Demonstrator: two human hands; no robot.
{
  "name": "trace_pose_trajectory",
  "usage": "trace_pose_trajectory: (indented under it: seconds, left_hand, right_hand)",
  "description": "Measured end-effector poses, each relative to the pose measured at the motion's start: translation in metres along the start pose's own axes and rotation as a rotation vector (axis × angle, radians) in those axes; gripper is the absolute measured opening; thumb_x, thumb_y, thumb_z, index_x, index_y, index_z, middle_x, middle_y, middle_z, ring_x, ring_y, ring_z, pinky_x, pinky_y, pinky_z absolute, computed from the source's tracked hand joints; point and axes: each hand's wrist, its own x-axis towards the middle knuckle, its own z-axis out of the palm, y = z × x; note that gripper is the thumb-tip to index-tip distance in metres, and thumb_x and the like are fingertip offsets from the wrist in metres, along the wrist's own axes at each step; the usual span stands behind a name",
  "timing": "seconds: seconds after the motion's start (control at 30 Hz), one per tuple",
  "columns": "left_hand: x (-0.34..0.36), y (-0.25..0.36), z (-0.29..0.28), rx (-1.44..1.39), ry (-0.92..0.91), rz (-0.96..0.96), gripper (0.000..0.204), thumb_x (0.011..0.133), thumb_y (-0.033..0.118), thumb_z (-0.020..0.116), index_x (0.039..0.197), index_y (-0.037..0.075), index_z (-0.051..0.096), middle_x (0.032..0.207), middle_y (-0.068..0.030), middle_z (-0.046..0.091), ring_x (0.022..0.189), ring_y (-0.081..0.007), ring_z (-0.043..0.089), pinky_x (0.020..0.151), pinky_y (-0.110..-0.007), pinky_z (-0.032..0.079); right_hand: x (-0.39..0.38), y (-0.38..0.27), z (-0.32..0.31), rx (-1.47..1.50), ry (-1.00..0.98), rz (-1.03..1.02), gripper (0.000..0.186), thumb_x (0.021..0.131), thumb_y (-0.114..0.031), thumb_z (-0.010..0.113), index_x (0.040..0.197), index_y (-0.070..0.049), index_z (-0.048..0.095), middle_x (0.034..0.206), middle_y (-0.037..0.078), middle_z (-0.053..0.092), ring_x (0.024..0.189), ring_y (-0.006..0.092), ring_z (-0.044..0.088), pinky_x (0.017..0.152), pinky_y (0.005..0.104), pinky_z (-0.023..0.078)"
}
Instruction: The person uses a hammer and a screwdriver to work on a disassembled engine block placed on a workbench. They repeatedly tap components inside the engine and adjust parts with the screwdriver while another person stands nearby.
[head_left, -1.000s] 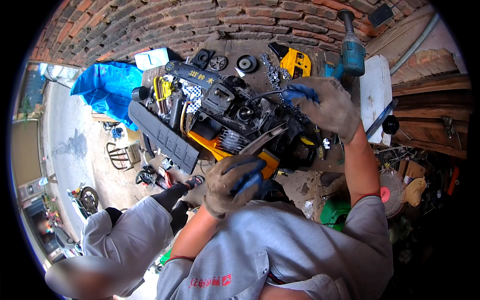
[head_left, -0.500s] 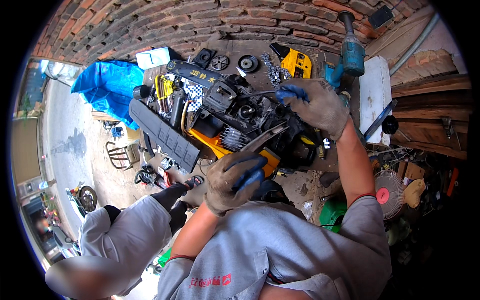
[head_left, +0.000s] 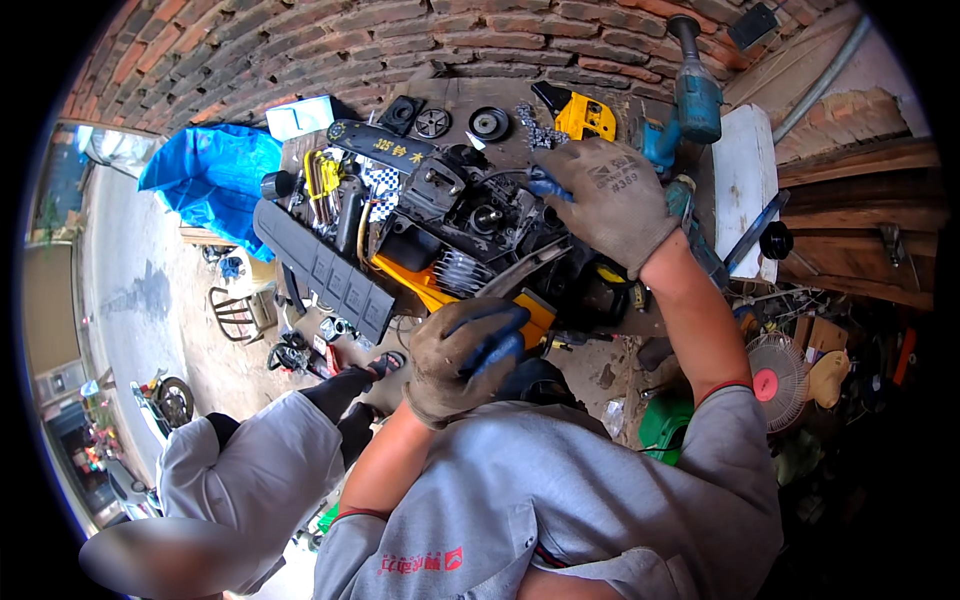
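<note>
A partly dismantled chainsaw (head_left: 485, 218) lies on the bench, its dark engine parts exposed and a yellow-orange housing (head_left: 410, 285) along the near side. My left hand (head_left: 465, 355), in a grey-brown glove with blue palm, is closed around a long, grey metal tool (head_left: 530, 270). Its far end reaches over the saw body, beside the finned cylinder (head_left: 460, 272). My right hand (head_left: 615, 195), gloved alike, is over the saw's far right side. Its fingers curl down by the end of a thin dark line; what they hold is hidden.
Behind the saw lie round black parts (head_left: 489, 123), a chain (head_left: 540, 130) and a yellow cover (head_left: 585, 117). A teal power tool (head_left: 698, 105) stands at right. A guide bar (head_left: 380, 145) and a long grey cover (head_left: 325, 270) lie left. Another person (head_left: 255, 460) is at lower left.
My right hand has moved up and left, turning so more of its back shows. My left hand keeps the metal tool at nearly the same place. The view has shifted slightly.
</note>
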Motion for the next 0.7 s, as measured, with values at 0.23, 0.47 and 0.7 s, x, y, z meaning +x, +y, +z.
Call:
trace_pose_trajectory:
  seconds: [0.23,0.47,0.7]
  left_hand:
    - [-0.001,-0.002,0.001,-0.014,0.004,0.007,0.039,0.071,0.009,0.079,0.110,0.005,0.073,0.111,-0.0137,0.071,0.094,-0.0283,0.072,0.079,-0.037,0.059]
    - [-0.001,-0.002,-0.001,0.013,-0.007,0.033,0.036,0.075,0.014,0.073,0.108,0.000,0.072,0.109,-0.0190,0.071,0.092,-0.0293,0.073,0.080,-0.037,0.059]
    - [0.000,-0.003,-0.001,0.015,-0.019,0.038,0.037,0.076,0.018,0.073,0.108,0.000,0.072,0.108,-0.0187,0.072,0.093,-0.0303,0.074,0.081,-0.038,0.059]
  right_hand:
    - [0.015,-0.009,-0.002,-0.069,-0.155,-0.004,0.035,0.089,-0.027,0.068,0.119,-0.010,0.068,0.112,0.012,0.070,0.107,0.0292,0.067,0.091,0.0442,0.053]
    - [0.017,-0.008,-0.017,-0.035,-0.247,0.044,0.032,0.091,-0.033,0.066,0.109,-0.008,0.071,0.095,0.014,0.073,0.092,0.0320,0.071,0.080,0.0456,0.056]
    - [0.006,-0.013,-0.001,-0.025,-0.267,0.002,0.029,0.093,-0.035,0.063,0.099,-0.007,0.071,0.087,0.014,0.072,0.085,0.0315,0.072,0.074,0.0457,0.057]
